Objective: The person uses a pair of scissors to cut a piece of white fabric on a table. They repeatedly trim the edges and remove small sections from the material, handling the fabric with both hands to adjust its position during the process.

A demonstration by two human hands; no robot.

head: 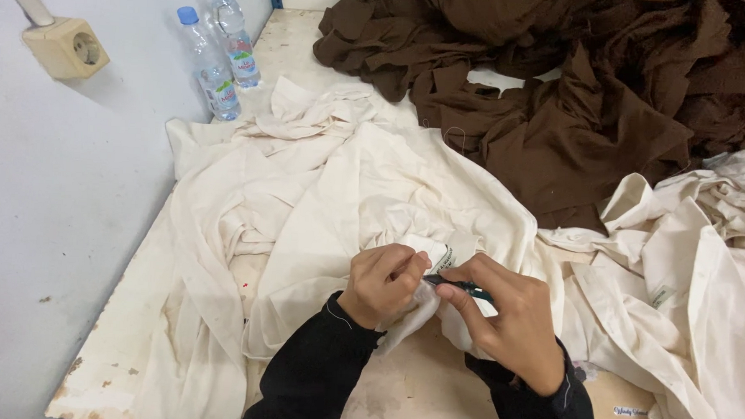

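My left hand (379, 283) pinches a fold of cream fabric (331, 199) near a small sewn-in label (444, 259). My right hand (506, 312) holds a small dark thread snipper (457, 284), its tip against the fabric beside the left fingers. Both arms wear black sleeves. The cream garment lies crumpled across the worn white table (114, 366).
A heap of dark brown cloth (595, 102) fills the far right of the table. More cream garments (688, 273) lie at the right. Two plastic water bottles (225, 48) stand against the white wall at the far left, near a wall socket (65, 47).
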